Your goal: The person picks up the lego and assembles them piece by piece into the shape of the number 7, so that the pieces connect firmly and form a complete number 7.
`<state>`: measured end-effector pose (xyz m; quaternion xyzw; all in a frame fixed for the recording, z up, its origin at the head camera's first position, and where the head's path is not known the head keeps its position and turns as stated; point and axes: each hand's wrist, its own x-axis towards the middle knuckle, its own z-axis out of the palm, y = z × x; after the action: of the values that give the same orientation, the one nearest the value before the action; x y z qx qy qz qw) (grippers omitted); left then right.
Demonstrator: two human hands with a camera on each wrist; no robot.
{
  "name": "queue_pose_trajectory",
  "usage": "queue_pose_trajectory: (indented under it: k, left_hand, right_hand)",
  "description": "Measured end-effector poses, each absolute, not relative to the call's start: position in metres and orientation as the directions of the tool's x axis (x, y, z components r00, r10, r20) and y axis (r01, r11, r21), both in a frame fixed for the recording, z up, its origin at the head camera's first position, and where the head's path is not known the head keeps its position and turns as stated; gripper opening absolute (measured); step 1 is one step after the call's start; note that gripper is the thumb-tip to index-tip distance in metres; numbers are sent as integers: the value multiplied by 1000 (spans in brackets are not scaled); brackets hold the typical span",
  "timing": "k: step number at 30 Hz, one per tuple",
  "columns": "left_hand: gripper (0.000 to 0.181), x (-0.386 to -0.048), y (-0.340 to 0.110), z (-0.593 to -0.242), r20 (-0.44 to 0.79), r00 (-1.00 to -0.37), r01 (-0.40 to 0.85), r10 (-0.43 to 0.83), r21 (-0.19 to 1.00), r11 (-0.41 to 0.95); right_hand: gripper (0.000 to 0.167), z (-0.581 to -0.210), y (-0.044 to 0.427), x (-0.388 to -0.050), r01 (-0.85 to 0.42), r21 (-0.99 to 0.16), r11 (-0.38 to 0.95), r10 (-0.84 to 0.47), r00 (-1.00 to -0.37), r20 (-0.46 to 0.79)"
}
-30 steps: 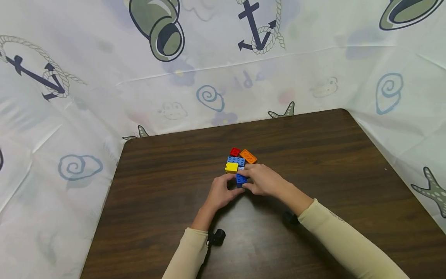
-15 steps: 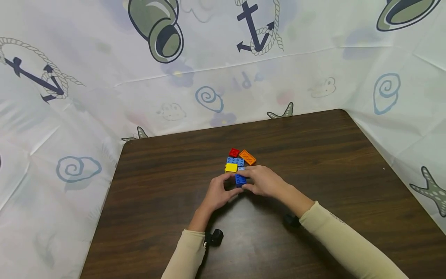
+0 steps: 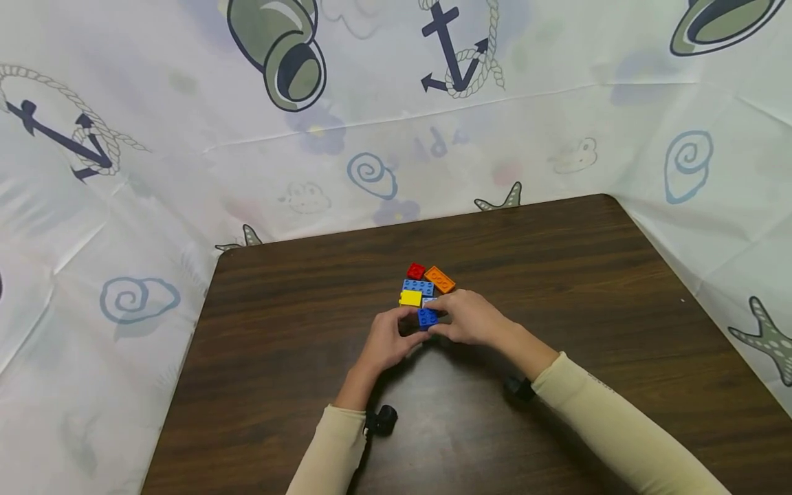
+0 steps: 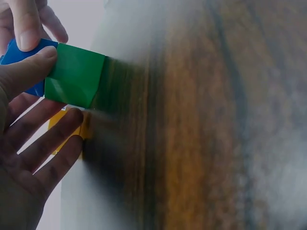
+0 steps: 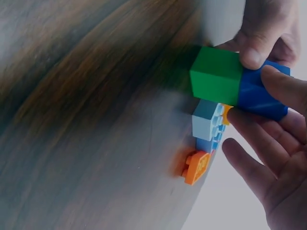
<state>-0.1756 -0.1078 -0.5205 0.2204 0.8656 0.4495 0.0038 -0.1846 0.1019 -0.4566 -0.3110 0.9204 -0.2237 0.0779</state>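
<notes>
A dark blue brick (image 3: 427, 318) sits on a green brick (image 4: 74, 74), seen side-on in both wrist views. My left hand (image 3: 385, 340) pinches this pair from the left; in the left wrist view its thumb (image 4: 36, 64) lies over the seam between blue and green. From the right, my right hand (image 3: 467, 317) pinches the blue brick between thumb and fingers. The other fingers of both hands are spread and fairly straight. Whether the green brick touches the table is unclear. Just behind are a yellow brick (image 3: 410, 298) and a pale blue brick (image 5: 205, 119), partly covered by my right fingers in the head view.
Farther back lie a medium-blue brick (image 3: 418, 286), a small red brick (image 3: 416, 271) and an orange brick (image 3: 440, 279), turned at an angle. All are on a dark wood-grain table (image 3: 297, 289). A white printed sheet (image 3: 247, 151) hangs behind and beside it.
Almost nothing differs. Both hands keep hold of the blue and green bricks at nearly the same spot, with only slight finger shifts; the loose bricks stay put.
</notes>
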Motion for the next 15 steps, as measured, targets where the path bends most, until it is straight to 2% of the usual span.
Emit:
queue_pose_trajectory:
  k: [8,15]
  left_hand:
    - [32,-175,-108,-519,176,-909,368,378,765,528]
    - [34,-177,-106,-517,183,-902,387,391,742,547]
  right_hand:
    - [46,-459,99,-184,-557,-386,735,-605,-797,-2]
    - [48,-460,101,-184,-549,-385,742,-595,-804,-2]
